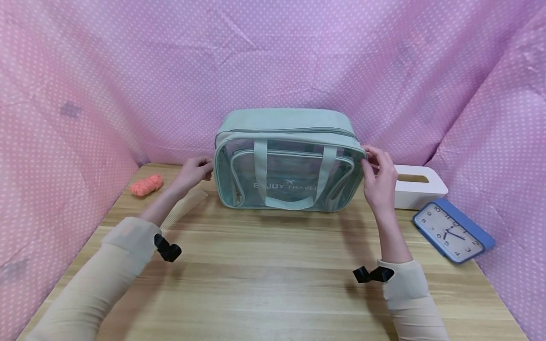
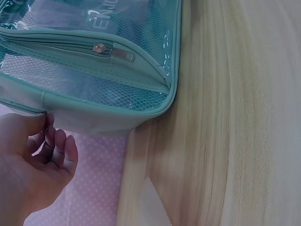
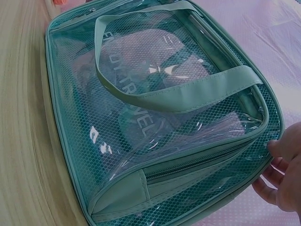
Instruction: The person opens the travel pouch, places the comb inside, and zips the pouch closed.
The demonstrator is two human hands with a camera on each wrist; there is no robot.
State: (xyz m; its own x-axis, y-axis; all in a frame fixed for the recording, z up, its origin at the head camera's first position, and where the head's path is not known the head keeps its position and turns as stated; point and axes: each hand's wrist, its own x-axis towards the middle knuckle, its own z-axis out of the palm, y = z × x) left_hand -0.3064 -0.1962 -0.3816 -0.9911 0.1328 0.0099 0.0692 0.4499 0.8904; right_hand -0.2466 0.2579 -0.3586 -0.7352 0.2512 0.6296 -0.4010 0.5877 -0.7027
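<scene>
A mint-green toiletry bag (image 1: 292, 168) with a clear mesh front and "ENJOY TRAVEL" lettering stands upright at the back of the table. My left hand (image 1: 195, 171) is at the bag's left side. In the left wrist view its thumb and forefinger (image 2: 35, 123) pinch at the end of the side zipper, with the pull itself hidden between them. My right hand (image 1: 379, 177) grips the upper right edge of the bag, thumb in front and fingers behind. Two strap handles (image 3: 183, 96) hang over the front, and a zipped pocket (image 3: 197, 165) lies behind them.
A pale comb (image 1: 183, 208) lies beside my left forearm, with a coral yarn skein (image 1: 146, 185) farther left. Behind my right hand sits a white tissue box (image 1: 420, 187). A blue clock (image 1: 452, 232) leans near the table's right edge. Pink dotted cloth (image 1: 273, 57) hangs around the table.
</scene>
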